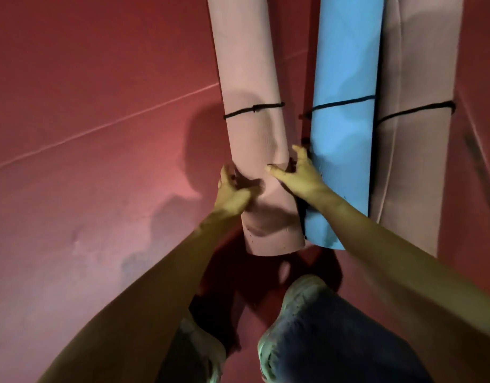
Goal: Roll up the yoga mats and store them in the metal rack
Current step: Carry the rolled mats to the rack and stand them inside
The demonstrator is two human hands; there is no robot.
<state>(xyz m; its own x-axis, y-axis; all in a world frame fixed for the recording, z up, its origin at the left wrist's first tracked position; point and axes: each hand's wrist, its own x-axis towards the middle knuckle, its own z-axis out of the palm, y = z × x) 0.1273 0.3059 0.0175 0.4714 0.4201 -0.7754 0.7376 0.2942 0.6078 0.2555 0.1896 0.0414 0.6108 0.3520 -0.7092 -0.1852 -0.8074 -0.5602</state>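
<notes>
3 rolled mats stand upright side by side: pink mat (252,78) on the left, blue mat (346,161) in the mid, 2nd pinkish mat (415,161) on the right. 3 black cords, 1 tied round each: (254,108), (343,102), (415,110), all at approx the same height. 2 hands, both on the left pink mat below its cord. The left hand (232,192) wraps curled fingers round its left edge. The right hand (296,175) clamps its right edge, thumb on the front and fingers down in the gap next to the blue mat. That gap is narrow at the lower ends and widens toward the top; small dark bits (304,140) show in it, and I can't tell if they belong to the rack. The blue & right mats sit tight together, no visible gap. The lower ends of the pink and blue mats are approx level, just above a light shoe (301,288) and a jeans leg (348,341). Lots of open red surface (86,134) lies left of the pink mat, crossed by 1 thin seam. Only a slim red strip shows right of the 3rd mat.
</notes>
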